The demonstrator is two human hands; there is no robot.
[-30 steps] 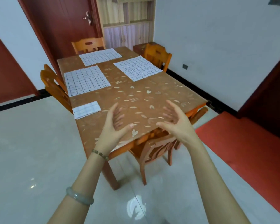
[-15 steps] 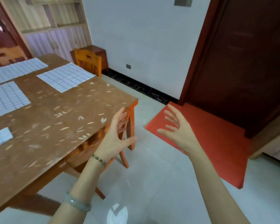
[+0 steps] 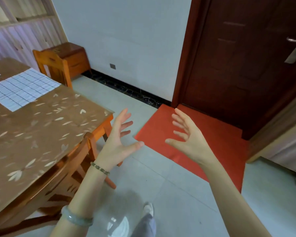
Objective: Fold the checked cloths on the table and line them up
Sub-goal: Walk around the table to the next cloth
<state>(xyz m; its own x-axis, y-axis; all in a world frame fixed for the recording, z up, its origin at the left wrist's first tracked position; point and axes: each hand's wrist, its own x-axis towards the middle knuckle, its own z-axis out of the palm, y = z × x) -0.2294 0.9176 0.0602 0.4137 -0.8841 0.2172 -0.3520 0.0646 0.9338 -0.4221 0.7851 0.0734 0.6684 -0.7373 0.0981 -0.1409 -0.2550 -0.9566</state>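
Checked cloth (image 3: 22, 88) lies flat by the surface's (image 3: 41, 134) far right edge, while left hand (image 3: 120, 139) and right hand (image 3: 188, 137) hover beyond that edge, fingers (image 3: 122, 117) spread wide, holding nothing.

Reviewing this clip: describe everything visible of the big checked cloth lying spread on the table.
The checked cloth is white with a thin dark grid and looks like light fabric. It lies unfolded and flat on the far part of the brown, leaf-patterned table. One corner sits close to the table edge beside a wooden chair, and its left end runs to the picture's edge. Nothing rests on it. The left hand and right hand are open in the air beyond the table corner, away from it.
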